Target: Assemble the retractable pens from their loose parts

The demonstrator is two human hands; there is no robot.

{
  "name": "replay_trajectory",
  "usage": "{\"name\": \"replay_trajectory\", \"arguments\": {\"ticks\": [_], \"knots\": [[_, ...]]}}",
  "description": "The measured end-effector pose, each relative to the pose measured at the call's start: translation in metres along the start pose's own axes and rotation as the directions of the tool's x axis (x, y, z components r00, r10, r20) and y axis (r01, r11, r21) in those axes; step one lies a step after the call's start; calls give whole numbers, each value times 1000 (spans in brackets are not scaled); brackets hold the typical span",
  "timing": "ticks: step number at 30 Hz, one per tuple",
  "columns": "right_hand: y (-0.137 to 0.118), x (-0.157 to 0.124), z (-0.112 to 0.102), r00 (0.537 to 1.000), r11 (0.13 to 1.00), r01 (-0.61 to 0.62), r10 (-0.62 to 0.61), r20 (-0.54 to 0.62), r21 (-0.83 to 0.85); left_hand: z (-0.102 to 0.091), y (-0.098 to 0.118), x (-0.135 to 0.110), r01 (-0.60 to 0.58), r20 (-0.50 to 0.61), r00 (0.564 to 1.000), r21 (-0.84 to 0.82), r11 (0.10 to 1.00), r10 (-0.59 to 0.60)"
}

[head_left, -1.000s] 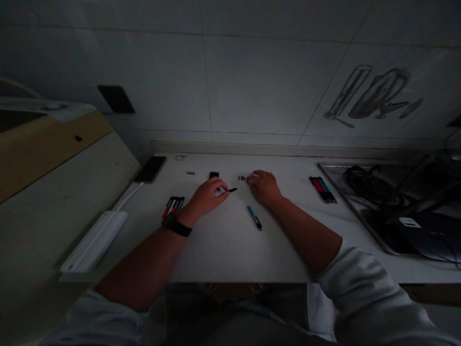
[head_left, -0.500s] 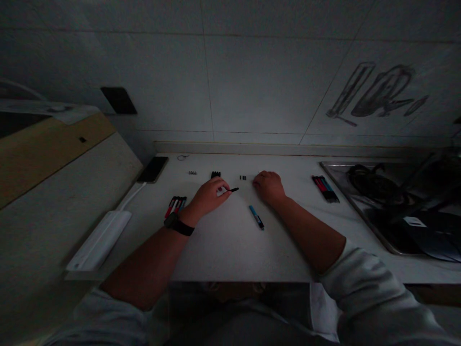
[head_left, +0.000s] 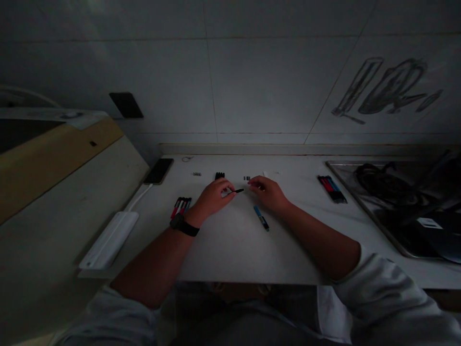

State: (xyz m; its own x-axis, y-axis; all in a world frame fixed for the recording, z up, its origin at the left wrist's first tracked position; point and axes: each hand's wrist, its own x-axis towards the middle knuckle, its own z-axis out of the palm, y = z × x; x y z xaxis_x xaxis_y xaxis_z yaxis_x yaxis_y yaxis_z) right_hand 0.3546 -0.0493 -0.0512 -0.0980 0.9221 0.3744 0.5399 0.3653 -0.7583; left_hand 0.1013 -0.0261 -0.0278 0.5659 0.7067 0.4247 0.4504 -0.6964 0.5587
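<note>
My left hand (head_left: 217, 196), with a dark watch on its wrist, pinches a slim black pen part (head_left: 238, 191) that points to the right. Close to that part's tip is my right hand (head_left: 267, 191), fingers curled and pressed together; whatever they hold is too small to make out. Between and below the hands lies a blue and black pen body (head_left: 261, 218). Tiny dark pieces (head_left: 247, 178) rest just behind the right fingertips. Behind my left hand stand black pen pieces (head_left: 220, 175), partly hidden. Small springs (head_left: 196, 174) lie farther left. Red, white and blue pen bodies (head_left: 181, 207) lie beside my left wrist.
Several red, blue and black pens (head_left: 332, 189) lie in a group on the right, near a metal-rimmed hob or sink (head_left: 363, 211) with dark items on it. To the left are a phone (head_left: 159, 171) and a white power strip (head_left: 110, 239). A tiled wall closes off the back.
My right hand has lifted from the counter at the back and moved in toward the pen part, uncovering a small pale piece there. My left hand keeps its pinch. The view has shifted slightly.
</note>
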Motion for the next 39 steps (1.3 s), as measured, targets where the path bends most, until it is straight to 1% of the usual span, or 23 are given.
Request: {"name": "replay_trajectory", "arguments": {"ticks": [2, 4, 9, 12, 17, 21, 26, 29, 35, 39], "knots": [[-2, -1, 2, 999, 990, -46, 45, 11, 131, 0, 1, 0, -11, 0, 1000, -3, 1000, 11], [-4, -1, 3, 996, 963, -90, 83, 38, 254, -1, 3, 0, -16, 8, 1000, -3, 1000, 16], [-10, -3, 6, 983, 865, -184, 155, 101, 467, -3, 5, 0, -24, 21, 999, -1, 1000, 24], [-14, -5, 8, 975, 802, -222, 190, 116, 555, -3, 6, 0, -36, 20, 999, -2, 999, 36], [-18, -6, 7, 968, 739, -247, 211, 133, 627, -1, 3, 0, -47, 4, 999, -11, 999, 47], [-17, -5, 7, 967, 718, -250, 213, 137, 649, 0, 1, 0, -57, -9, 998, -29, 998, 57], [-16, -6, 8, 971, 737, -238, 191, 143, 633, 0, 2, 0, -53, -19, 998, -55, 997, 52], [-15, -6, 8, 973, 744, -231, 173, 153, 627, 0, 3, 0, -27, 8, 1000, -82, 996, 28], [-14, -7, 8, 972, 794, -202, 91, 216, 573, 3, 3, -1, 12, 65, 998, -131, 991, -4], [-21, -8, 4, 974, 842, -160, 50, 222, 514, 3, 4, -1, -17, 101, 994, -154, 988, 33]]}}
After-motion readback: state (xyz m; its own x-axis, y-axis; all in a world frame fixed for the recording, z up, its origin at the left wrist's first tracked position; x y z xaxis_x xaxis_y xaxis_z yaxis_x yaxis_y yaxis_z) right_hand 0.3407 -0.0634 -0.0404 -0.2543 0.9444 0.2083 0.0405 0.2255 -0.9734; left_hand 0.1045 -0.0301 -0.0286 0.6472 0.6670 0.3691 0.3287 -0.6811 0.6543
